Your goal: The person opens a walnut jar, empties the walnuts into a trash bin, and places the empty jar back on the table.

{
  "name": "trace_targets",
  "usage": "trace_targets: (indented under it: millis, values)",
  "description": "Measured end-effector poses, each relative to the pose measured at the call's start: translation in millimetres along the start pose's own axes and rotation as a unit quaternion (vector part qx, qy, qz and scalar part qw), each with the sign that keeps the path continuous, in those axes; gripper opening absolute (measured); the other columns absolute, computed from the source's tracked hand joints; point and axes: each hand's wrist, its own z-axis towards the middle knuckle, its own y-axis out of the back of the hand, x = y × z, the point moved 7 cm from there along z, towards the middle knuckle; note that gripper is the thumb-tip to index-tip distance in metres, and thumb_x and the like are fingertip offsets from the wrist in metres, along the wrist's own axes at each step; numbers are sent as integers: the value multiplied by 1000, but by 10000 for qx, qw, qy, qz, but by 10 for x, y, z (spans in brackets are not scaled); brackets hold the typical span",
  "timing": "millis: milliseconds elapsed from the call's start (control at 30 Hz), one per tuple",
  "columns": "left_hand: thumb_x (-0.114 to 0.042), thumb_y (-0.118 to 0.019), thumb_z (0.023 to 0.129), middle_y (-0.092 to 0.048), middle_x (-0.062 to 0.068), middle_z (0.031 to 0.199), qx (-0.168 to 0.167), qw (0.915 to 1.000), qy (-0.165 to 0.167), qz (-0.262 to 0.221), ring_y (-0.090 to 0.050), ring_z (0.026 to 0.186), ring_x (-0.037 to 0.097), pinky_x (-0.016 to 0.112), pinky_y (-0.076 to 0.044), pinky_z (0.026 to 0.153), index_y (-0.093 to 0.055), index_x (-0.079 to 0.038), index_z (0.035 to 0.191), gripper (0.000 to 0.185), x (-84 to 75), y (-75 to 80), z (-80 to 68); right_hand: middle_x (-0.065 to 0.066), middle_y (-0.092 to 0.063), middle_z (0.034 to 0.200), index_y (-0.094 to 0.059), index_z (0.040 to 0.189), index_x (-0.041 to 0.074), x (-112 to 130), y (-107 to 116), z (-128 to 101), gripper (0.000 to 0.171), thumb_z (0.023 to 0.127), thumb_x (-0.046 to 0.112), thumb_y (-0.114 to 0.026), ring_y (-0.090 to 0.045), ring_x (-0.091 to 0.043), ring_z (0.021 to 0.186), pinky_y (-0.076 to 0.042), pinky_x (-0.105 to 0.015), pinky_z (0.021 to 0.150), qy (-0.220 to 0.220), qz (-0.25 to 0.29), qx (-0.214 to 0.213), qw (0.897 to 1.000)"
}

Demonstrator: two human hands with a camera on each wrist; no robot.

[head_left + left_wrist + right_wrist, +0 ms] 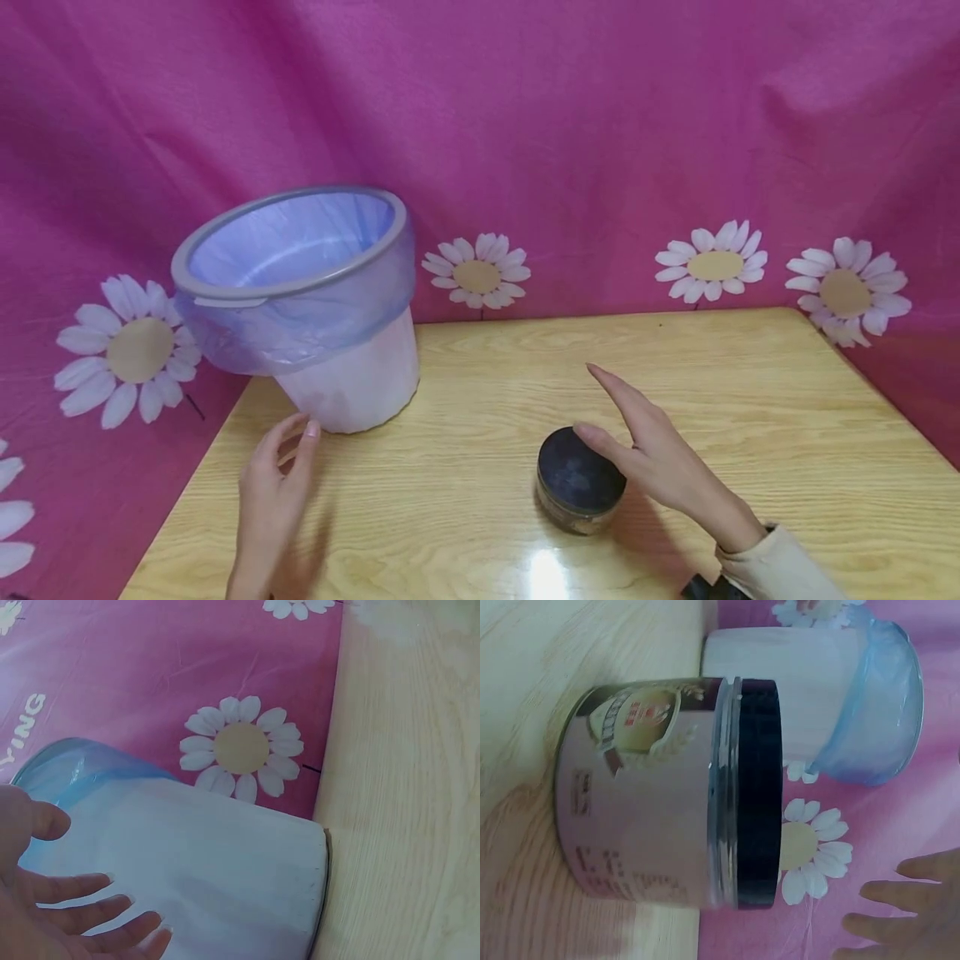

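In the head view a jar with a black lid (572, 473) stands upright on the wooden table. My right hand (654, 448) hovers at its right side, fingers extended and thumb over the lid's edge; contact is unclear. The right wrist view shows the jar's printed label (641, 795) and a space between lid and fingers (900, 904). At the left stands a white bin (367, 379), lined with a bluish plastic bag (352, 300) folded over its rim. Close to the bin's base is my left hand (272, 492), fingers loosely bent and holding nothing.
A grey ring (300, 287) circles the bin's mouth. Behind the wood-grain table (480, 375) hangs a magenta cloth (540, 125) printed with white daisies. The table's left edge runs beside the bin, and its right edge slants toward the far corner.
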Motion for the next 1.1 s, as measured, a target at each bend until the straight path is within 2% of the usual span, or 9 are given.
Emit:
trace_targets:
  millis: [100,133,167,233,300,367,733,900,1100]
  values:
    - [-25,-54,99,-59,22,127,-38,10000,28,41,-59,111,37,38,-52,88,-59,1,126,38,10,9,32,-12,-33,152,-27,153,17,33,-17,31,70,94,34,-61,-30,-35,139,-28,-60,106,80,21,-56,10000]
    - [-25,-53,99,-58,22,128,-40,10000,48,57,-59,111,38,38,-51,88,-58,1,126,38,11,13,39,-12,-33,152,-28,152,16,41,-26,40,70,94,34,-61,-30,-35,139,-28,-60,106,88,21,-69,9999]
    - [-24,-53,99,-57,23,128,-37,10000,60,12,-59,112,39,36,-52,87,-58,2,126,38,10,17,46,-13,-34,152,-28,152,15,53,-36,51,70,94,34,-62,-31,-35,139,-28,-60,106,100,25,-75,9999]
    - [-24,-53,99,-57,24,128,-59,9999,84,-9,-59,112,41,20,-50,83,-58,1,127,37,17,23,62,-13,-33,152,-28,152,14,77,-60,70,70,94,34,-61,-30,-35,139,-28,-59,107,95,64,-53,9999]
    - [-23,-53,99,-57,24,128,-103,9999,83,-50,-58,111,42,9,-45,79,-58,2,126,37,19,34,77,-12,-33,152,-28,152,14,101,-89,90,69,94,35,-61,-30,-35,139,-28,-59,107,62,118,-20,9999]
    - [-22,-53,99,-58,25,126,-163,9998,95,-92,-59,111,42,0,-35,73,-58,2,126,36,29,45,96,-11,-33,153,-29,152,15,132,-125,116,69,95,36,-60,-30,-34,139,-28,-58,108,31,217,18,9998]
    - [-26,-52,99,-57,27,126,-329,9991,252,-39,-56,113,42,1,-33,71,-55,3,129,41,165,110,182,-10,-35,152,-31,151,11,286,-351,264,63,98,35,-55,-32,-28,139,-34,-54,107,155,799,119,9966]
    - [-27,-51,100,-55,28,128,-436,9985,325,-107,-55,115,42,10,-37,76,-53,4,130,44,210,144,234,-11,-39,149,-34,149,9,352,-435,318,62,98,37,-55,-35,-27,138,-35,-52,106,39,1059,128,9943]
    - [-25,-51,99,-55,27,129,-600,9968,408,-328,-54,115,43,3,-35,73,-53,4,130,43,254,167,273,-7,-41,148,-34,149,11,436,-581,411,58,100,39,-48,-36,-27,137,-32,-50,109,-193,1634,206,9862]
